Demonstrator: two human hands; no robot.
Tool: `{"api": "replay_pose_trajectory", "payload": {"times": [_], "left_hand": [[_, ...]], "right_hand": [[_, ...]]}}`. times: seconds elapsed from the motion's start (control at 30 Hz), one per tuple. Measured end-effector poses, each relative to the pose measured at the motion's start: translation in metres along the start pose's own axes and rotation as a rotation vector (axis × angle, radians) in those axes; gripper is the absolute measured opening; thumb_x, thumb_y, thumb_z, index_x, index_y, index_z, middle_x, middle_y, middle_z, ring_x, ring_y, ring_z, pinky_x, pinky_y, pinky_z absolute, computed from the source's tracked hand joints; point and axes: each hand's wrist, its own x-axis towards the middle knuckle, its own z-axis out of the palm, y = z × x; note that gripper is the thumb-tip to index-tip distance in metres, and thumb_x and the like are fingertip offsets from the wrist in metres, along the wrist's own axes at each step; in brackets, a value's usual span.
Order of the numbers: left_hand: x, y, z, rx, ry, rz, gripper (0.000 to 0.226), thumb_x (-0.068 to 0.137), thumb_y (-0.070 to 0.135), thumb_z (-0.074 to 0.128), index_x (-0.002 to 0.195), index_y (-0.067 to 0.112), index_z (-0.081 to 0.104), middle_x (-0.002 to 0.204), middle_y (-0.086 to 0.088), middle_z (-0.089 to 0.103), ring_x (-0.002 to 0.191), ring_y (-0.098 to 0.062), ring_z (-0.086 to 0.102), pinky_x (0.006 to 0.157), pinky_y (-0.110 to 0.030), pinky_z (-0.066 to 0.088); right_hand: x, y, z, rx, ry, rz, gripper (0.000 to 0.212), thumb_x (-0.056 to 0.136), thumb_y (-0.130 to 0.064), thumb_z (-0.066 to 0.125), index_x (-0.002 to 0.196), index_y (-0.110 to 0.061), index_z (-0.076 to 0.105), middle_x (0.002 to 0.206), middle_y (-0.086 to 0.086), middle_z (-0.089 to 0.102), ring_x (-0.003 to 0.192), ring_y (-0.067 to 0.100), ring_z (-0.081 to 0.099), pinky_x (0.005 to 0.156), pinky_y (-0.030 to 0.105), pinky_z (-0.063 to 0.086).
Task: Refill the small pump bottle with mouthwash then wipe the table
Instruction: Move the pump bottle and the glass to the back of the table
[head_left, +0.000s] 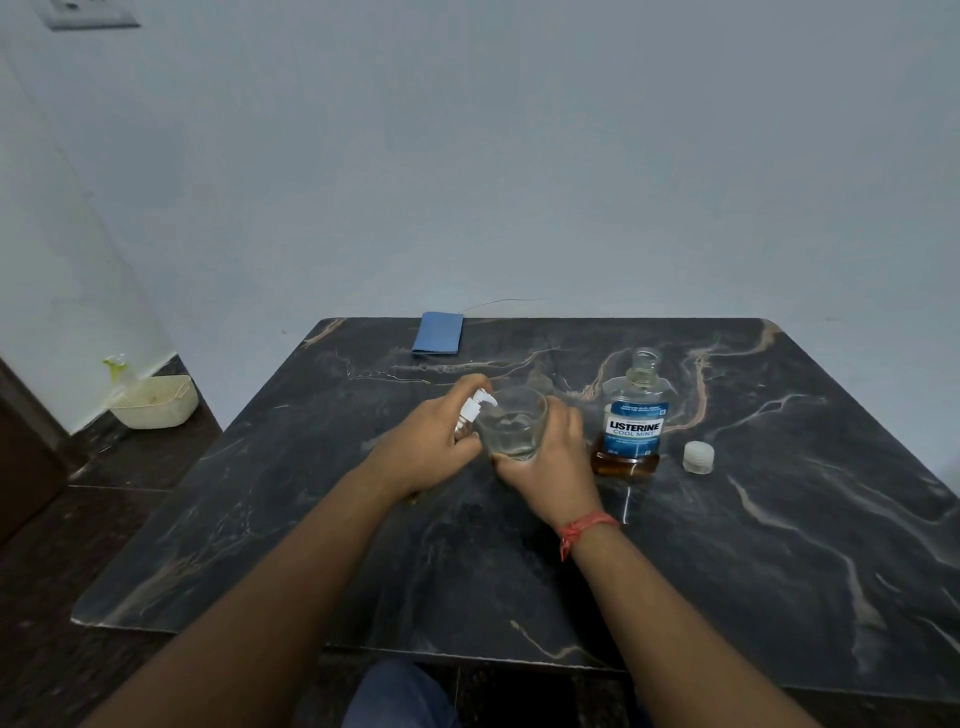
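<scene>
Fingers of my left hand (434, 441) curl round the pump bottle (470, 413), while my right hand (545, 467) grips a glass (511, 423) touching it. Just right of that hand stands the uncapped mouthwash bottle (634, 421), its cap (698, 457) beyond; a blue cloth (438, 333) lies farther off.

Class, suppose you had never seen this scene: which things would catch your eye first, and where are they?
Mid-table, the left hand grips a pump bottle while the right hand holds a glass. Right of them stands an uncapped Listerine bottle, its cap beside it. A blue cloth lies at the far edge.
</scene>
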Motion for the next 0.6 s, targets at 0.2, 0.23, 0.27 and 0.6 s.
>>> {"api": "replay_pose_trajectory", "payload": {"times": [0.2,0.23,0.27,0.6], "left_hand": [[0.0022,-0.0002,-0.0017,0.027,-0.005,0.025,0.061,0.082,0.018,0.057,0.133,0.045,0.036,0.087,0.009,0.067,0.062,-0.006,0.059,0.056,-0.028,0.049],[0.0022,0.0,-0.0017,0.023,-0.009,0.025,0.061,0.082,0.018,0.057,0.132,0.046,0.036,0.086,0.01,0.066,0.063,-0.005,0.058,0.055,-0.026,0.047],[0.0021,-0.0003,-0.0017,0.02,-0.012,0.027,0.06,0.083,0.018,0.057,0.132,0.045,0.037,0.084,0.011,0.065,0.062,-0.004,0.057,0.054,-0.021,0.043],[0.0004,0.0039,0.0003,0.026,-0.001,0.071,0.057,0.084,0.019,0.057,0.129,0.047,0.039,0.072,0.009,0.06,0.056,-0.006,0.051,0.05,-0.021,0.036]], "right_hand": [[0.0028,-0.0049,-0.0011,0.001,-0.011,-0.026,0.081,0.069,-0.038,0.083,0.131,-0.019,0.034,0.129,0.002,0.044,0.105,0.006,0.046,0.087,0.019,0.043],[0.0036,-0.0051,-0.0013,0.045,-0.03,-0.011,0.079,0.07,-0.035,0.083,0.13,-0.02,0.034,0.128,0.001,0.049,0.106,0.008,0.052,0.087,0.022,0.048],[0.0042,-0.0049,-0.0014,0.085,-0.049,0.007,0.078,0.071,-0.033,0.083,0.13,-0.021,0.033,0.126,0.001,0.052,0.107,0.011,0.057,0.089,0.026,0.052],[-0.0006,-0.0099,0.0017,0.088,-0.02,0.029,0.09,0.074,-0.032,0.081,0.142,-0.018,0.023,0.133,0.005,0.047,0.117,0.019,0.055,0.096,0.037,0.053]]}}
